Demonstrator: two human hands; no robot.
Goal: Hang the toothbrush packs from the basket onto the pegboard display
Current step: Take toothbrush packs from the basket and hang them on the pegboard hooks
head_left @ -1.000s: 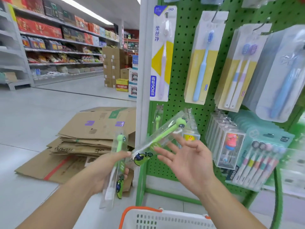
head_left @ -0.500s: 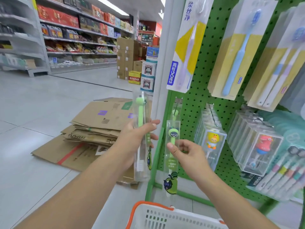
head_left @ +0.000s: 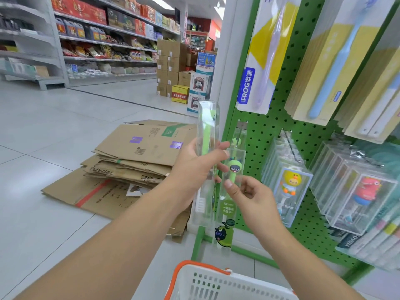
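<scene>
Hanging a green toothbrush pack on the pegboard.
The right hand [head_left: 249,198] pinches one pack [head_left: 229,198] below its peg [head_left: 242,126]; the left hand [head_left: 194,167] grips a spare pack [head_left: 206,126]. Next, I judge: thread the hang-hole onto the peg.

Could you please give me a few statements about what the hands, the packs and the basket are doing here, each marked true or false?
1. The left hand grips a clear pack with a green toothbrush. True.
2. The right hand is empty. False: it pinches a green cartoon toothbrush pack.
3. The white basket has an orange rim. True.
4. The flattened cardboard boxes lean against the pegboard. False: they lie on the floor.
5. A yellow duck toothbrush pack hangs on the pegboard. True.
</scene>
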